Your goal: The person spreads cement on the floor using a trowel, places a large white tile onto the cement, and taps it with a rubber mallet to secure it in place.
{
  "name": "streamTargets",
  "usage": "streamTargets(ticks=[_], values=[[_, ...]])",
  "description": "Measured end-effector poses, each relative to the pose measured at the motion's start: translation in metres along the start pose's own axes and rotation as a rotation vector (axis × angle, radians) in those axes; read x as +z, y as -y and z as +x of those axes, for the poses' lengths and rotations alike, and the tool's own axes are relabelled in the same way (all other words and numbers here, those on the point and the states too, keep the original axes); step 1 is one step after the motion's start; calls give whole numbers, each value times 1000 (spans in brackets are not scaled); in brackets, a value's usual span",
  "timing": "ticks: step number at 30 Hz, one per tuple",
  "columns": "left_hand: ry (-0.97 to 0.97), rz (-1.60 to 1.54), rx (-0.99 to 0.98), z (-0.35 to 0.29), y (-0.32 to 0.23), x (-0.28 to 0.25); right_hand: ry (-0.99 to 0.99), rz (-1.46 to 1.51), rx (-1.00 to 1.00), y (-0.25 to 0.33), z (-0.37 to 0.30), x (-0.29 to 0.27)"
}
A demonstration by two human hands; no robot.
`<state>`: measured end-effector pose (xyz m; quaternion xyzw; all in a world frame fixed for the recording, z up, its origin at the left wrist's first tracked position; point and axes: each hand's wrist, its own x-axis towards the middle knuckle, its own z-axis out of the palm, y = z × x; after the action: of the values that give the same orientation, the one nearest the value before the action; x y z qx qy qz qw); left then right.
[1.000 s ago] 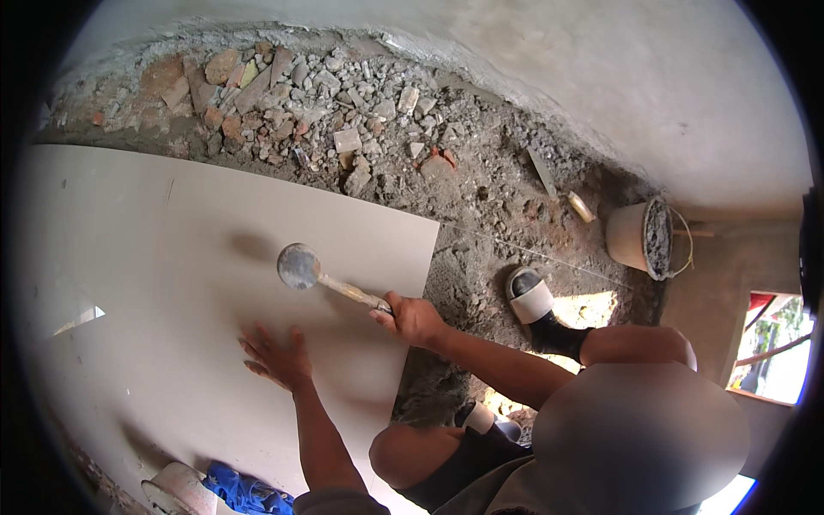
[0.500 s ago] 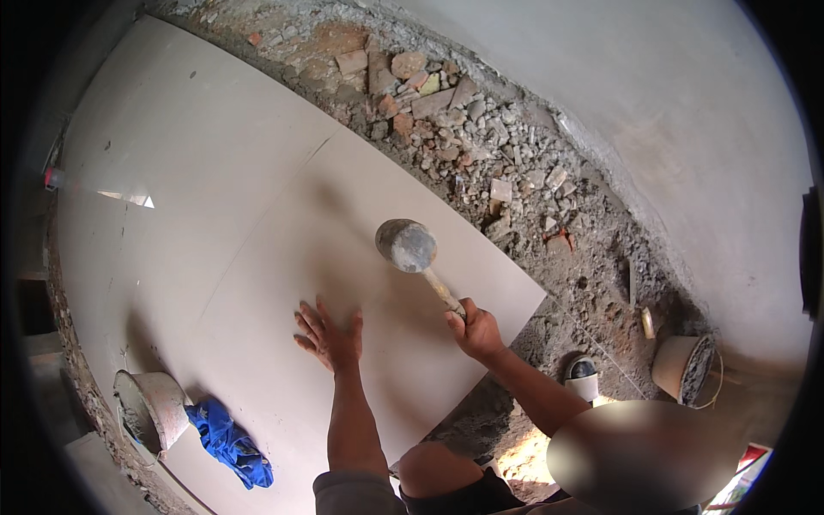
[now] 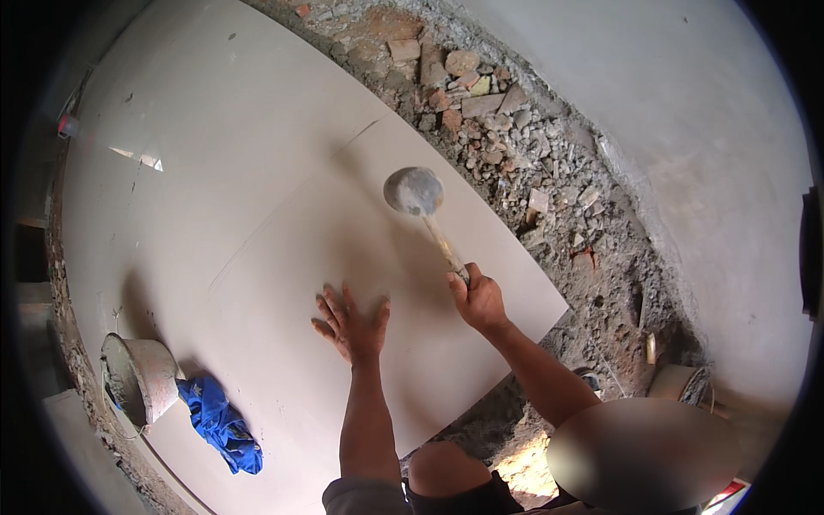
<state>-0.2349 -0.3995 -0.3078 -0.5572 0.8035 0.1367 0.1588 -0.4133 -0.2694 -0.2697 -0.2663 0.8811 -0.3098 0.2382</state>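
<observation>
My right hand: clamped on rubber mallet, above tile. My left hand: spread over tile. Best blow: face flat.

a plain grey wall rises beside rough ground strewn with rubble; a bright patch of light lies on the ground.
</observation>
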Motion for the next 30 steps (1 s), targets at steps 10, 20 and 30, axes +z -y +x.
streamTargets(ticks=[10, 20, 30], values=[[-150, -39, -22, -9, 31, 22, 14, 83, -227, -19, -75, 3], [-209, -277, -483, -68, 137, 49, 265, -12, -159, -35, -164, 5], [-214, -306, -505, -63, 142, 50, 265, -98, -253, 24, -133, 72]])
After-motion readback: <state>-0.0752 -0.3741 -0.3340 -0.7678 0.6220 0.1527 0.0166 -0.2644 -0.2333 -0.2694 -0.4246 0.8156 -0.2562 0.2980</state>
